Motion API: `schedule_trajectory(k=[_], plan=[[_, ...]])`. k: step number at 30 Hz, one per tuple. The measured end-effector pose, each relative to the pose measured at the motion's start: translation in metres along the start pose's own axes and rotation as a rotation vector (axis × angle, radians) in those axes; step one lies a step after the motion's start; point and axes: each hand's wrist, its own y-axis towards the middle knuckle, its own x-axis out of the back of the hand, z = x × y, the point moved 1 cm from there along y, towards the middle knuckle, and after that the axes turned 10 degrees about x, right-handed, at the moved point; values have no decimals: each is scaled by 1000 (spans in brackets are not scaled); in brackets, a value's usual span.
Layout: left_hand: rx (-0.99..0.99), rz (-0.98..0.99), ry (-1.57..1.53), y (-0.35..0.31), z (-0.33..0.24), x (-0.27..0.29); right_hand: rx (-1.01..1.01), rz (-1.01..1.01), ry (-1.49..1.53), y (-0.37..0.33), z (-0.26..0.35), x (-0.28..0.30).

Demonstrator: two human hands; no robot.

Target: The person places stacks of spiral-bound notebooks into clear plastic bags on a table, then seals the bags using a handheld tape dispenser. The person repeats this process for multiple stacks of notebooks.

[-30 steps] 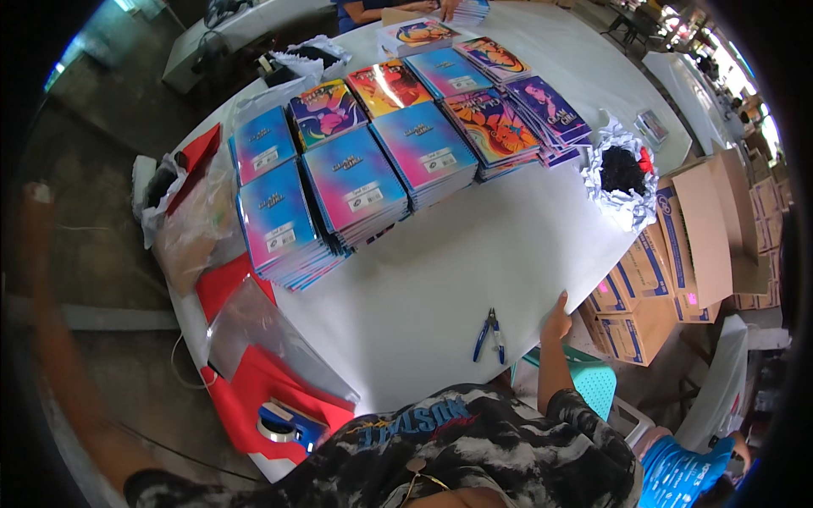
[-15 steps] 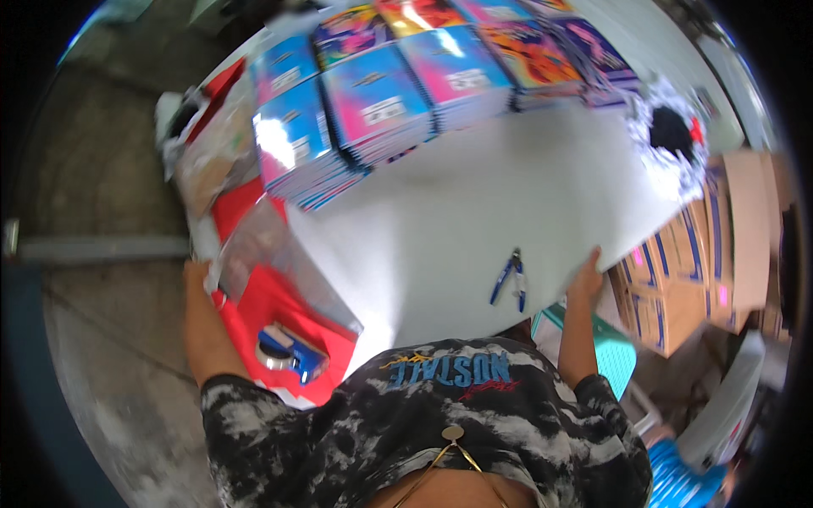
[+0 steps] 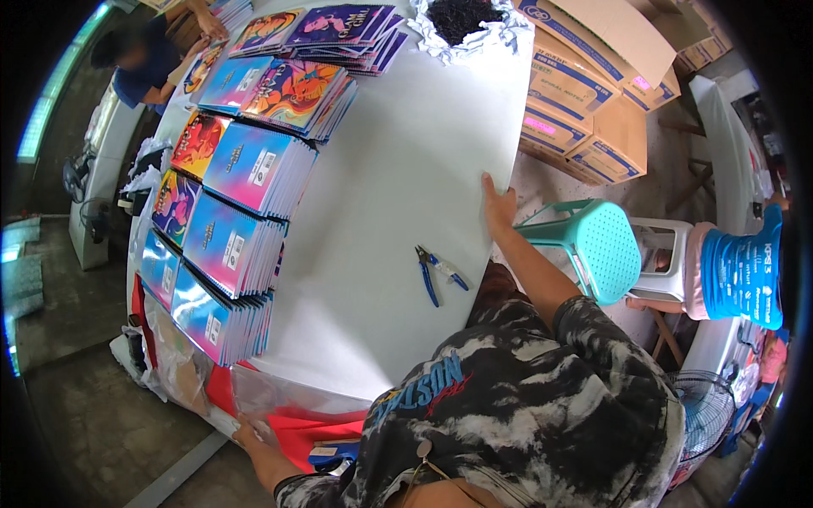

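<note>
My right hand (image 3: 500,206) grips the edge of the white table (image 3: 381,169), thumb on top and the other fingers hidden below. At the left edge of the table my left hand (image 3: 248,430) touches the rim beside a clear plastic sheet (image 3: 292,391) and red material (image 3: 296,427); its fingers are mostly hidden. Blue-handled nippers (image 3: 438,275) lie with spread handles on the tabletop between my hands, touched by neither. Stacks of spiral notebooks (image 3: 241,169) with pink-blue and colourful covers run along the far left side. A blue tape dispenser (image 3: 333,455) is partly hidden by my shirt.
A bundle of white crumpled material with black inside (image 3: 461,21) sits at the table's far end. Cardboard boxes (image 3: 584,110), a turquoise stool (image 3: 605,250) and a fan (image 3: 703,406) stand to the right. Another person (image 3: 148,63) handles notebooks at the far left.
My view has swung to the right, so the stool, more boxes and the other person show now. Both hands stay at the table's edges; the nippers and notebooks appear to lie where they were.
</note>
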Motion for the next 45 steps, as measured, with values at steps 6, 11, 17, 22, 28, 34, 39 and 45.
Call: schedule_trajectory(k=[6,11,17,22,28,34,39,45], plan=[[98,22,-177,28,-35,-16,21,-17,-63,3,-1,-2],[226,-30,-734,62,-45,8,-9,36,-47,2,-1,-11],[313,-518,17,10,9,24,28,-3,-58,4,1,-1],[474,-76,127,16,104,29,53,78,-36,6,-13,-13],[361,-112,99,-9,106,-2,29,83,-93,29,-33,-8],[216,65,200,12,119,-5,114,66,9,42,-51,-12],[-18,107,200,45,147,3,43,92,47,16,-29,-15],[-442,486,67,7,152,-3,50,87,79,11,-10,-2]])
